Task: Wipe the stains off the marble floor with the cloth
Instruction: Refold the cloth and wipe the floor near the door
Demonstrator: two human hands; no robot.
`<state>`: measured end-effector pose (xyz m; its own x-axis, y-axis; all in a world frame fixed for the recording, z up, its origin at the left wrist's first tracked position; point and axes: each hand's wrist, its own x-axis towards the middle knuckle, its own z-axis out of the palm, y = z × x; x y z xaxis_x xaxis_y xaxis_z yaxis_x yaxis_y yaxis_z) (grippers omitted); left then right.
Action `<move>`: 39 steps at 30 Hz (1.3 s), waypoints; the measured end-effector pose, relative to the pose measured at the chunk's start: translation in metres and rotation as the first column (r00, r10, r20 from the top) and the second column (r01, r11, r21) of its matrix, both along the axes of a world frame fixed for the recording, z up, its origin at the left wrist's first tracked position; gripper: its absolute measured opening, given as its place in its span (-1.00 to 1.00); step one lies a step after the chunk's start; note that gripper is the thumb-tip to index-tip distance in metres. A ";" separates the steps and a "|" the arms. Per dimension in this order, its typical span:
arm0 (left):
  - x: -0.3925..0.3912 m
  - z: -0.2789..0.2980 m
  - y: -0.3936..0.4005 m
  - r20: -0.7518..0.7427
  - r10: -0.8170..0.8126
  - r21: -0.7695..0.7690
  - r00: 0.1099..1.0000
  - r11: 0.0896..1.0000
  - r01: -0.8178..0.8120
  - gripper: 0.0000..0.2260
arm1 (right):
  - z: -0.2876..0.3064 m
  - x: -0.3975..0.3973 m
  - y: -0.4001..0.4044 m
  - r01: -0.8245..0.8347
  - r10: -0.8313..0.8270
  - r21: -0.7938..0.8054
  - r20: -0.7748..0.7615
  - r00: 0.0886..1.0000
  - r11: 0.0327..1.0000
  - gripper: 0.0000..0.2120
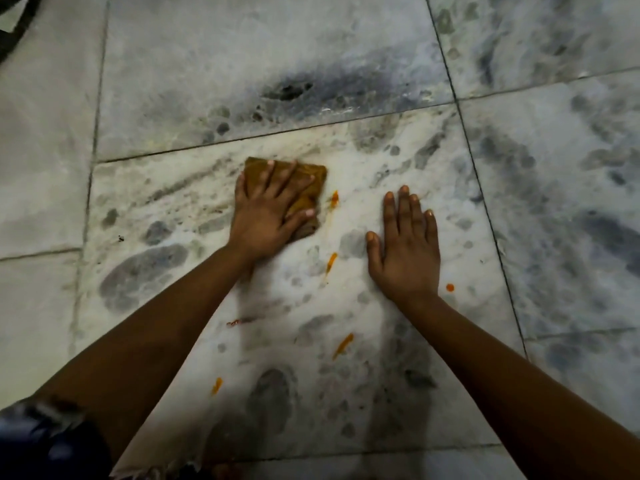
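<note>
A folded brown-yellow cloth lies on the white and grey marble floor. My left hand presses flat on it with spread, straight fingers. To its right, my right hand rests palm down on the bare tile with fingers straight and holds nothing. Several orange stains mark the tile: one streak beside the cloth's right edge, one between my hands, a dot by my right wrist, and streaks nearer me.
Dark grout lines divide the big tiles. A dark object curves in at the top left corner. Dark patterned fabric of my clothing sits at the bottom left. A reddish smear lies under my left forearm.
</note>
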<state>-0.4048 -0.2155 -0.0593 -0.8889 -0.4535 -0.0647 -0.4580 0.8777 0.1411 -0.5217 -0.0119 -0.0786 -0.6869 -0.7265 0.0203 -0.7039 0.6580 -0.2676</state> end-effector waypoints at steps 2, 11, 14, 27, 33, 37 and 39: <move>-0.025 0.003 -0.013 0.026 0.146 0.027 0.989 0.989 -0.147 -0.46 | 0.000 0.000 0.000 0.002 -0.002 -0.007 -0.006 1.000 1.000 -0.39; -0.064 0.005 0.039 0.043 0.068 0.012 0.997 0.998 -0.068 -0.45 | 0.002 0.001 -0.003 0.009 -0.009 -0.012 -0.006 1.000 1.000 -0.39; -0.019 0.001 0.046 0.029 -0.048 -0.034 0.998 0.998 0.049 -0.48 | 0.002 0.000 -0.003 0.016 -0.016 -0.023 -0.003 1.000 1.000 -0.39; -0.065 0.009 0.028 -0.001 -0.059 -0.006 0.998 0.998 0.059 -0.45 | 0.002 0.000 -0.003 0.012 -0.012 -0.005 -0.013 1.000 1.000 -0.39; -0.008 0.002 0.005 -0.096 0.009 -0.040 0.995 0.999 -0.013 -0.53 | 0.002 -0.001 -0.002 0.011 -0.011 -0.015 0.007 1.000 1.000 -0.39; -0.067 0.012 -0.025 -0.029 0.257 0.004 0.966 0.966 -0.257 -0.51 | 0.002 -0.001 -0.003 0.013 -0.012 -0.016 0.004 1.000 1.000 -0.39; -0.095 0.014 -0.024 0.001 0.255 0.029 0.967 0.967 -0.255 -0.48 | 0.002 0.000 -0.004 0.010 -0.010 -0.013 0.006 1.000 1.000 -0.39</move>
<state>-0.4993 -0.2396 -0.0454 -0.7444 -0.6630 -0.0787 -0.6656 0.7277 0.1657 -0.5220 -0.0158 -0.0766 -0.6943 -0.7193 0.0251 -0.6955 0.6616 -0.2803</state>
